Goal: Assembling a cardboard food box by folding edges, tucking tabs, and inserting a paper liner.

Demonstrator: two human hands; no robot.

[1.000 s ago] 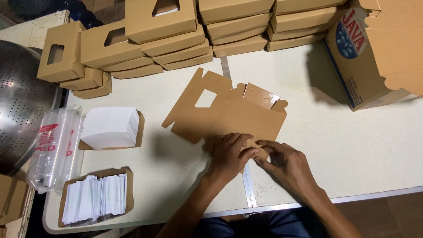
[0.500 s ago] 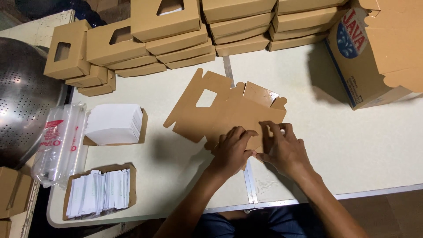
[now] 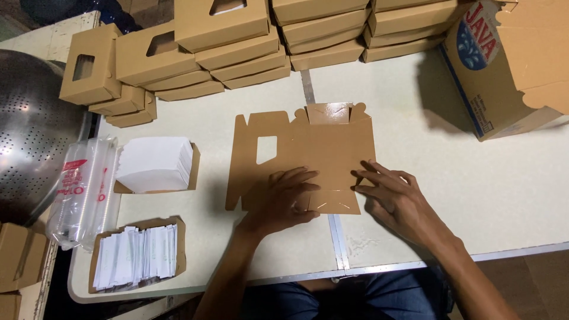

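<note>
A flat, unfolded brown cardboard box blank (image 3: 308,154) with a cut-out window is laid near the middle of the pale surface (image 3: 450,172), across a metal seam that runs from far to near. The left hand (image 3: 284,198) is pressed palm down on the near left part of the blank, its fingers spread and extended toward the right; nothing is gripped by it. The right hand (image 3: 394,198) is laid open at the blank's near right edge, fingertips touching the cardboard, the palm resting on the surface. Both forearms are angled in from the near edge, where blue-trousered knees are seen under the surface.

At the far edge, stacks of folded brown boxes (image 3: 237,47) with window openings are ranged in a row from left to right. At the far right a large open carton (image 3: 510,65) with a blue and red printed side is stood. To the left of the blank, a stack of white paper sheets (image 3: 154,163) is held in a shallow cardboard tray, and nearer, a second tray of small white packets (image 3: 136,255) is placed. Just left of these a clear plastic sleeve (image 3: 83,189) with red print is laid. At the far left a large perforated metal bowl (image 3: 29,136) is seen beyond the surface's edge.
</note>
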